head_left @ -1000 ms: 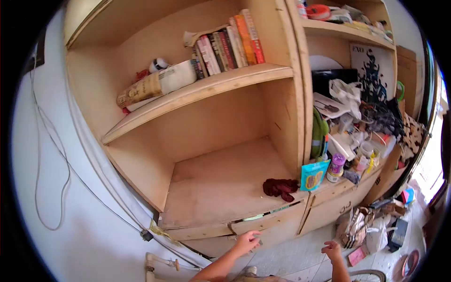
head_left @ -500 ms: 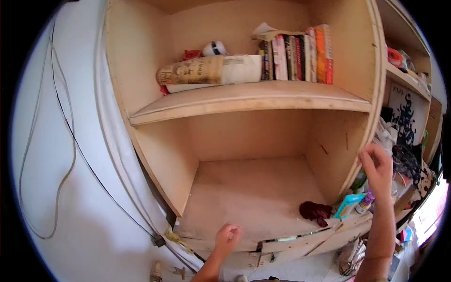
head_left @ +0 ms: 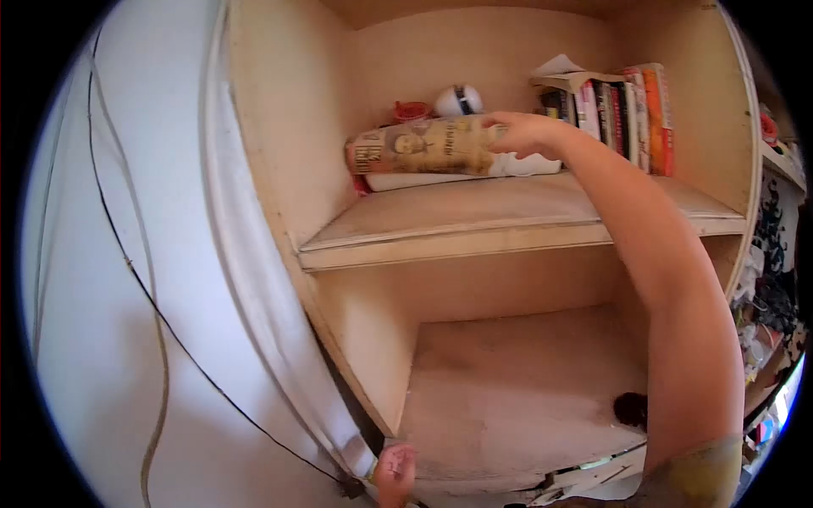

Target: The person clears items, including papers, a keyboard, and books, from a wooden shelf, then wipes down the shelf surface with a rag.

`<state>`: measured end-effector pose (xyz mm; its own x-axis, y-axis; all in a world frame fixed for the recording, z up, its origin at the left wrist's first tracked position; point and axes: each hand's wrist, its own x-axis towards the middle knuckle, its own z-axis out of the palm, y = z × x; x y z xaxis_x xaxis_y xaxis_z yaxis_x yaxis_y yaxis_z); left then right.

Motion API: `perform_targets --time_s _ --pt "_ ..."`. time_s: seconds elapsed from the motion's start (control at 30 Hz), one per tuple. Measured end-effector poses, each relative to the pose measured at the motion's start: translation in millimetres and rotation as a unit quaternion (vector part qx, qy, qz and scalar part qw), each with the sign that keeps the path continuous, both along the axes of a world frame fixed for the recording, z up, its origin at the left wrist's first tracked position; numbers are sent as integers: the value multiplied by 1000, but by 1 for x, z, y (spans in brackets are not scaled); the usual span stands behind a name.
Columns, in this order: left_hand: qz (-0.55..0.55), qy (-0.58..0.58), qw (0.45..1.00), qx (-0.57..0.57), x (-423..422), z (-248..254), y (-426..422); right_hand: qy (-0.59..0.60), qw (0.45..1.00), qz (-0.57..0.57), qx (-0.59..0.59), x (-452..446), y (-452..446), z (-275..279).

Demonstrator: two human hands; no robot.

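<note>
- The right hand (head_left: 532,135) has swung up from the right edge of the cabinet (head_left: 296,102) to the printed package (head_left: 415,148).
- The left hand (head_left: 396,472) has shifted to the lower shelf's (head_left: 508,381) left front corner.
- The right arm (head_left: 677,262) now partly hides the dark-red cloth (head_left: 629,408).

The print on the long package (head_left: 415,149) and books (head_left: 654,118) is too blurred to read.

We see a white wall (head_left: 85,398) hung with loose cables (head_left: 129,263), a pale wooden shelf unit (head_left: 457,248) and bright light (head_left: 793,394) at lower right.
</note>
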<state>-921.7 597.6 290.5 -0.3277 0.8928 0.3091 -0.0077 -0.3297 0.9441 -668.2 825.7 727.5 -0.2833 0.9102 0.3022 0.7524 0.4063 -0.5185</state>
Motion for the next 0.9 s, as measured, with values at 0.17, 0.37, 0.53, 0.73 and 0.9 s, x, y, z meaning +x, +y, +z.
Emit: perform_targets --time_s 0.17,0.37,0.53,0.73,0.9 --pt "49 94 994 30 -15 0 1 12 999 -6 -42 -11 51 -1" --pt "56 136 989 -9 -28 13 -4 204 973 -5 -105 -11 74 1" --pt "65 114 991 5 -26 0 2 330 941 29 -61 -7 73 7" --pt "-17 35 999 -7 -21 1 9 398 906 130 -62 -19 68 4" --pt "42 133 990 15 -14 1 10 482 859 170 26 -16 55 26"
